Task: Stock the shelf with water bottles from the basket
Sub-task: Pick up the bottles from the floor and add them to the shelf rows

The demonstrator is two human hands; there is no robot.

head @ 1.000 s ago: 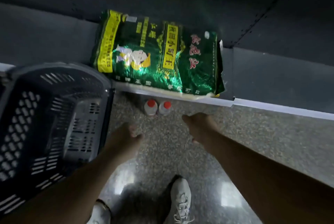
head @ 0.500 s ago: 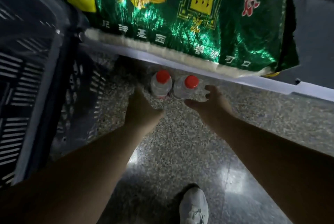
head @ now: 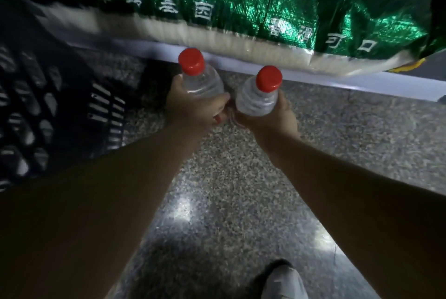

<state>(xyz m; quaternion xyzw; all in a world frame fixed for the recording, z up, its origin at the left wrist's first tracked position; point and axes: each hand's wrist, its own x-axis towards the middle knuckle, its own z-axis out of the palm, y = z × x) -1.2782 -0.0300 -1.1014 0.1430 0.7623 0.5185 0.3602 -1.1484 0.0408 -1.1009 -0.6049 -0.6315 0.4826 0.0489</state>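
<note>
Two clear water bottles with red caps stand upright just in front of the shelf's white front edge [head: 362,82]. My left hand [head: 193,110] grips the left bottle [head: 201,78] around its body. The right bottle [head: 259,95] is held the same way by my right hand [head: 272,117]. Both hands are side by side and nearly touch. The bottles' lower halves are hidden behind my fingers, so I cannot tell whether they rest on the floor. The dark plastic basket [head: 36,110] stands at the left, beside my left forearm.
A large green foil rice bag [head: 265,4] lies on the low shelf and overhangs its edge right above the bottles. The floor [head: 229,178] is speckled grey stone. My white shoe [head: 282,284] shows at the bottom.
Both hands reached forward to the two bottles on the floor and closed around them. The view has moved in closer to the shelf edge and the bag.
</note>
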